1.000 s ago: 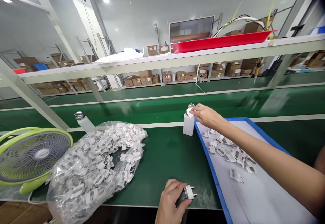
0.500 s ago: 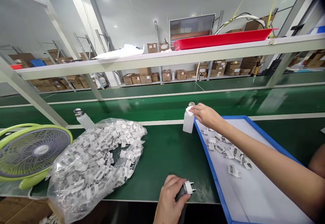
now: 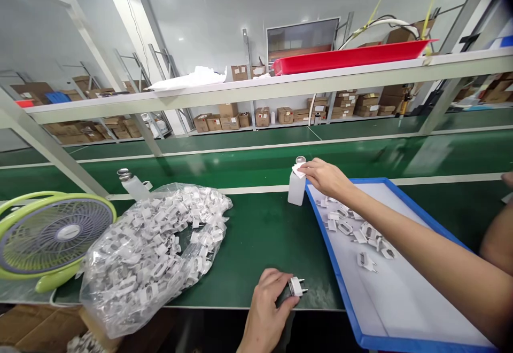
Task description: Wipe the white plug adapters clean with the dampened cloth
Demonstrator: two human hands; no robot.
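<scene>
The person's left hand (image 3: pixel 264 310) sits near the middle of the bench's near edge, its fingers curled closed around a white plug adapter (image 3: pixel 295 287). The adapter's long axis runs roughly left to right, and its two metal prongs (image 3: pixel 303 290) point right, toward the tray. It is held just above the green bench top (image 3: pixel 260 249), close to the near edge. Bare green bench lies to its right, a narrow strip before the blue tray (image 3: pixel 425 211), and a wider stretch lies to its left before a clear plastic bag (image 3: pixel 152 257) packed with white plastic parts.

The right arm reaches across the white-lined tray toward the far side. The right hand (image 3: pixel 324 177) is stretched out, its fingertips (image 3: pixel 306 167) on a white wipe (image 3: pixel 297 170) at the shoulder of an upright plastic bottle (image 3: pixel 296 190) with a metal cap (image 3: pixel 300 159). From here, I cannot tell whether those fingers are pinching the wipe or only pressing on it. The bottle stands on the bench just outside the tray's far left corner.

Loose white adapter parts (image 3: pixel 352 230) lie scattered in the tray's left half, below the forearm. Farther left, a second bottle (image 3: pixel 134 186) stands behind the bag, and a lime-green fan (image 3: pixel 56 235) sits at the bench's left end. Another person's arm (image 3: pixel 499 238) shows at the right edge.
</scene>
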